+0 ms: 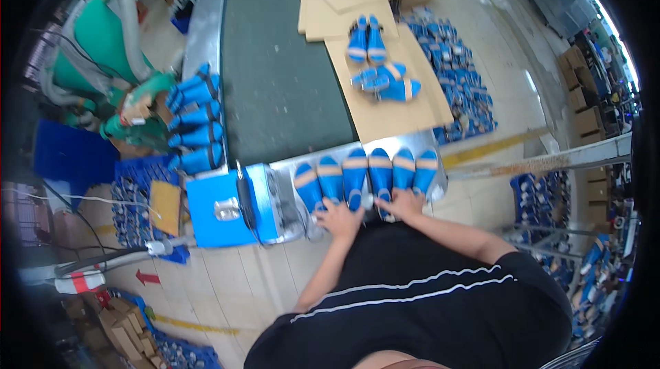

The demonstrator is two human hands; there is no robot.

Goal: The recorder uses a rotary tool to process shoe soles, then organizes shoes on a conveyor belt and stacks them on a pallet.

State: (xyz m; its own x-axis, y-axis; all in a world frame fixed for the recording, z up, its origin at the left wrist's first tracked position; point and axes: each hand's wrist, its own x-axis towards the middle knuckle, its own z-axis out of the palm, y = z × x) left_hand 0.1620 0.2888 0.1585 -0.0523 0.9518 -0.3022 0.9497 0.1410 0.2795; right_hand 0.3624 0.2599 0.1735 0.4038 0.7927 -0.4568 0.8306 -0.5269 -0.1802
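Note:
A row of several blue shoe lasts (355, 175), each with a tan band across it, lies side by side at the near end of the metal table. My left hand (338, 219) rests on the near ends of the lasts left of the middle, its fingers spread. Beside it, my right hand (405, 205) touches the near ends of the lasts on the right, fingers stretched out over them. Neither hand appears wrapped round a last. Fine detail at the fingertips is too small to make out.
Left of the row stands a blue box-shaped device (210, 214) with a black handle. A dark green belt (282, 87) runs away from me. Cardboard sheets (392, 118) on it bear more lasts. Others line the metal edge at left. A metal rail (550, 159) juts in from the right.

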